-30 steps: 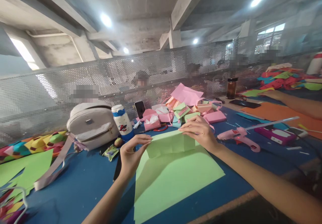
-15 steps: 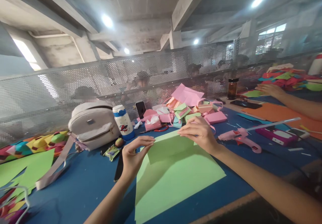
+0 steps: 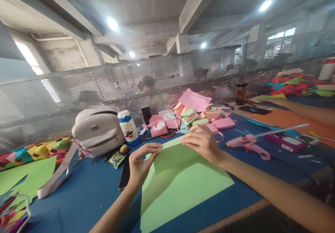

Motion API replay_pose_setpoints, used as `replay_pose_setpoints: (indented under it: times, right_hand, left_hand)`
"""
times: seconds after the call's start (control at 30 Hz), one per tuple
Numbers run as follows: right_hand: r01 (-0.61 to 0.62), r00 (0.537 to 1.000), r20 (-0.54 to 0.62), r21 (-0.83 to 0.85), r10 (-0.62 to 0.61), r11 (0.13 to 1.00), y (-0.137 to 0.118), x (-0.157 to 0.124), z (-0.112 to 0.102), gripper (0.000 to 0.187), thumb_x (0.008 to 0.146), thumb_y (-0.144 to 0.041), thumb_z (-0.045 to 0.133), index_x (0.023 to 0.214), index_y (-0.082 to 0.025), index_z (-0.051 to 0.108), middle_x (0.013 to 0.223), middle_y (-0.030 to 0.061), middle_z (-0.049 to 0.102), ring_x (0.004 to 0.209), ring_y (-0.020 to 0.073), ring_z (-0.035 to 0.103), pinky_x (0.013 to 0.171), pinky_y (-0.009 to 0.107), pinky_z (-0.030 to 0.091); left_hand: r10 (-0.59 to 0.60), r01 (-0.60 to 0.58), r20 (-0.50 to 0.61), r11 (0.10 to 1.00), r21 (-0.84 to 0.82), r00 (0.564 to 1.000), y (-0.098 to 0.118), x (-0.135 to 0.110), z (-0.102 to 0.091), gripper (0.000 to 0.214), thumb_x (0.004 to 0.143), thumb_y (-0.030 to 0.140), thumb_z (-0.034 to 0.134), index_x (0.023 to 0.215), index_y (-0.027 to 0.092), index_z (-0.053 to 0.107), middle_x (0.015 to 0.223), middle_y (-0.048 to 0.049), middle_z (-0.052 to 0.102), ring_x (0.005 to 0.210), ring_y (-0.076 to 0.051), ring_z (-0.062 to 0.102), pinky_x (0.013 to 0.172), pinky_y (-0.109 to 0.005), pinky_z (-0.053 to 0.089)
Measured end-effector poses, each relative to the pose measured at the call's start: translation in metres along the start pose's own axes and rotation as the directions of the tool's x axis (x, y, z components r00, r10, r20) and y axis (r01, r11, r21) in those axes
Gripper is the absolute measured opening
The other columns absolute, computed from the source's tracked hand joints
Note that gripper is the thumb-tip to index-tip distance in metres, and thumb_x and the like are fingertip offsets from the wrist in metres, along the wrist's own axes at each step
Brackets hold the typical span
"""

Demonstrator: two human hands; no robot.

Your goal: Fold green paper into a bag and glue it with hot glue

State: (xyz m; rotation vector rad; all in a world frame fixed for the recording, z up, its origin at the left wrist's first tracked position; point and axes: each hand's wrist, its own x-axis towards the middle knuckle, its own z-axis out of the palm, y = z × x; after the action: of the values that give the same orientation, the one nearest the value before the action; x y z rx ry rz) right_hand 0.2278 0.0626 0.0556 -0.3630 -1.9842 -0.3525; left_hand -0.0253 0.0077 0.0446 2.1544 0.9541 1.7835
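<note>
Between my hands a piece of green paper is held up by its upper edge, tilted over a larger light green sheet lying on the blue table. My left hand pinches its left corner between thumb and fingers. Further along the same edge, my right hand presses its fingers together on the paper; its thumb is partly hidden. A shadow from the held paper falls across the sheet below.
A pink glue gun rests to the right, near a purple device. Behind are a pile of folded paper pieces, a bottle and a pale backpack. A co-worker's arm reaches in at right.
My right hand has slid slightly left along the paper's upper edge. My left hand keeps its pinch almost in place. The co-worker's hand at right has lowered onto paper.
</note>
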Motion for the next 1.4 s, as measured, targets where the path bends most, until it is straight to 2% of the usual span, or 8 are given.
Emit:
replay_pose_setpoints:
  times: [0.27,0.63,0.93,1.1,1.4]
  right_hand:
    - [0.017,0.999,0.035,-0.016,-0.017,1.000,-0.009,0.004,0.012,0.009,0.091,-0.026,0.069,0.097,-0.022,0.074,0.095,-0.0008,0.077,0.088,0.0207,0.056,0.081,0.037,0.041]
    - [0.027,0.999,0.040,0.028,-0.028,0.999,-0.023,0.024,0.027,0.014,0.095,-0.027,0.063,0.086,-0.025,0.074,0.085,-0.0011,0.076,0.087,0.0190,0.060,0.081,0.036,0.042]
    - [-0.068,0.996,0.055,0.091,0.064,0.994,0.001,0.015,0.008,0.007,0.089,-0.024,0.070,0.084,-0.022,0.073,0.083,-0.0004,0.076,0.085,0.0201,0.060,0.082,0.036,0.043]
    - [-0.116,0.992,0.065,0.110,0.109,0.987,0.018,0.008,-0.005,0.010,0.090,-0.028,0.068,0.082,-0.023,0.074,0.081,0.0007,0.076,0.081,0.0203,0.060,0.079,0.037,0.045]
    - [-0.330,0.944,0.074,0.229,0.321,0.916,0.041,-0.008,-0.026,0.017,0.089,-0.037,0.069,0.080,-0.024,0.075,0.081,0.0037,0.075,0.083,0.0230,0.064,0.079,0.041,0.052]
  left_hand:
    - [0.002,-0.002,-0.007,1.000,0.008,1.000,0.004,-0.001,0.004,0.010,0.083,0.013,0.073,0.080,0.023,0.075,0.088,-0.0025,0.077,0.087,-0.020,0.073,0.081,-0.031,0.058]
    - [-0.028,0.029,-0.039,0.999,0.033,0.999,0.012,-0.003,0.008,0.007,0.082,0.017,0.073,0.077,0.021,0.074,0.085,-0.0035,0.076,0.083,-0.021,0.072,0.078,-0.032,0.056]
    - [-0.114,0.111,-0.079,0.993,-0.044,0.990,0.007,-0.001,0.002,0.008,0.082,0.019,0.074,0.074,0.020,0.074,0.086,-0.0045,0.076,0.085,-0.020,0.071,0.078,-0.031,0.055]
    - [-0.131,0.127,-0.083,0.990,-0.060,0.988,0.003,0.001,0.000,0.007,0.081,0.021,0.075,0.074,0.020,0.075,0.086,-0.0052,0.076,0.084,-0.021,0.071,0.079,-0.032,0.056]
    - [-0.238,0.231,-0.131,0.971,-0.070,0.962,-0.002,0.004,-0.005,0.009,0.079,0.029,0.076,0.076,0.020,0.077,0.085,-0.0063,0.079,0.082,-0.023,0.074,0.080,-0.033,0.059]
